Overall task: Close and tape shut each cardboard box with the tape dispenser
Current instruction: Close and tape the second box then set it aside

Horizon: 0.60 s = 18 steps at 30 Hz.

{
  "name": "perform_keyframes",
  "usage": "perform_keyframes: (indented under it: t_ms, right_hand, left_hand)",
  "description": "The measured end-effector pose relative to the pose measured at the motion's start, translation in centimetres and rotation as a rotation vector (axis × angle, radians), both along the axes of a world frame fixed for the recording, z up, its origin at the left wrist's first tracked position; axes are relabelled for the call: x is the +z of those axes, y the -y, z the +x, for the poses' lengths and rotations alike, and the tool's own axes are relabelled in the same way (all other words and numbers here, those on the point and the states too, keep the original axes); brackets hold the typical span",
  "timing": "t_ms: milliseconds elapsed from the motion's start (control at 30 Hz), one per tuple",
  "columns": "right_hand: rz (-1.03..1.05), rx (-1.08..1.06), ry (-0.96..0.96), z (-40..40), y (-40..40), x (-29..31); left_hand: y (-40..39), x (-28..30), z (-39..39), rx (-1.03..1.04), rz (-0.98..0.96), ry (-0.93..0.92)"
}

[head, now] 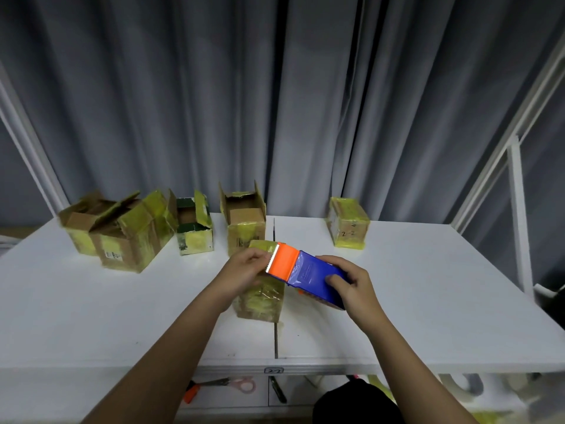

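Right hand [351, 283] is wrapped around the blue body of the tape dispenser [308, 272] just right of frame centre, while the left hand [244, 267] pinches at its orange toothed end, with both hovering over a yellow-taped cardboard box [260, 301] in the middle of the white table [428, 301]. The dispenser sits right between the two hands, angled up toward the left, and the box is partly hidden under the left hand. Along the back of the table there are four open boxes [195, 224] left of centre and one closed taped box [347, 223] further right.
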State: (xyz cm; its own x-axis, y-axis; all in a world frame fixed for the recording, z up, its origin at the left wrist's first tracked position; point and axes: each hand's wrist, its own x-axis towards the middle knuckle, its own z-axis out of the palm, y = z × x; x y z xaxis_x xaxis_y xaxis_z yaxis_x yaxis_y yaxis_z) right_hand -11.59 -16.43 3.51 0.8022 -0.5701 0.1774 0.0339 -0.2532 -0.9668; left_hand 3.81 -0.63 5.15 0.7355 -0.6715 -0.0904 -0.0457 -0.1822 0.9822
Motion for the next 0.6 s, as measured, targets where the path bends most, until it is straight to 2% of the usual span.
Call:
perform_keyframes:
  t_ms: [100, 233, 300, 367, 433, 600]
  right_hand:
    - [-0.002, 0.014, 0.026, -0.3, -0.5, 0.2]
    - [-0.044, 0.043, 0.009, -0.5, -1.0, 0.3]
    - [-0.135, 0.087, -0.074, -0.6, -1.3, 0.3]
    - [-0.334, 0.097, -0.155, -0.6, -1.6, 0.2]
    - [-0.484, 0.06, -0.148, -0.6, -1.9, 0.1]
    - [-0.487, 0.088, -0.133, -0.3, -2.2, 0.3]
  left_hand:
    - [-0.5, 0.4, -0.2, 0.056, 0.015, 0.097]
    - [-0.9, 0.9, -0.1, 0.086, 0.029, 0.117]
    - [-1.0, 1.3, -0.1, 0.086, 0.037, 0.126]
    - [-1.2, 1.5, -0.1, 0.092, 0.041, 0.132]
    - [-1.4, 1.6, 0.1, 0.103, 0.046, 0.138]
    - [-1.5, 1.2, 0.3, 0.209, 0.099, 0.186]
